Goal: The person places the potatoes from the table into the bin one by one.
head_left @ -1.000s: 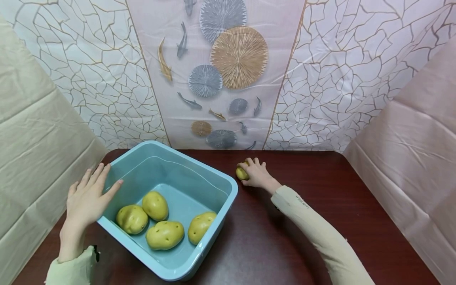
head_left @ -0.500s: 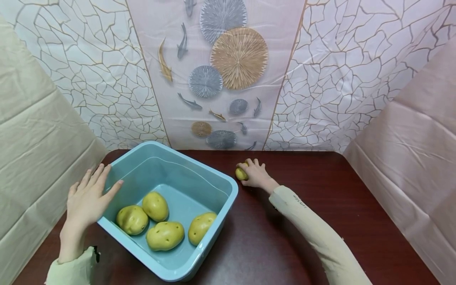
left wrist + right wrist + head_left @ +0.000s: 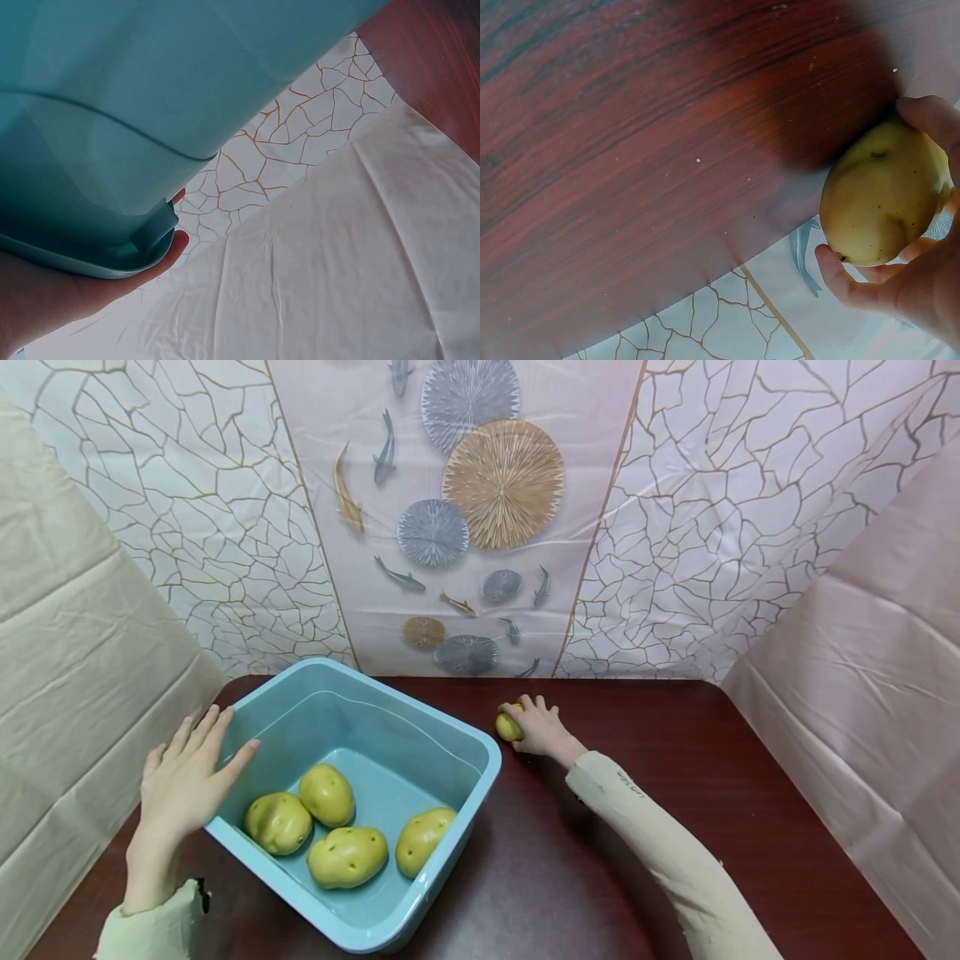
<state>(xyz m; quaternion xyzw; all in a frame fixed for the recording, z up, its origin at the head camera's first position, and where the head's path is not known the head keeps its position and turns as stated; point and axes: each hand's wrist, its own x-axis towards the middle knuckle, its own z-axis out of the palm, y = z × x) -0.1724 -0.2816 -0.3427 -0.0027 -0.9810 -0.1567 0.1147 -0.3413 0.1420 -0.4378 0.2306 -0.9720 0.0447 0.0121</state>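
Observation:
In the head view a light blue plastic basin [image 3: 420, 700] stands on the left half of the table, with several yellow-green potatoes [image 3: 347, 857] on its floor. My left hand [image 3: 180, 777] rests on the basin's left rim, fingers straight and spread. The left wrist view shows that hand [image 3: 75, 296] lying along the basin's rim. Right of the basin, near the back of the table, my right hand [image 3: 540, 728] holds a single potato [image 3: 507, 727]. The right wrist view has the thumb and fingers curled around this potato [image 3: 881, 195], close over the tabletop.
The dark red-brown wooden table [image 3: 675, 810] extends to the right of the basin. A patterned cloth [image 3: 285, 543] hangs along its back edge, and plain beige cloths [image 3: 862, 635] slope down at both sides. The basin's raised right wall lies between the right hand and the potatoes inside.
My right forearm has shifted slightly to the left since the first frame, with the hand staying on the potato. The left hand and the basin look unmoved.

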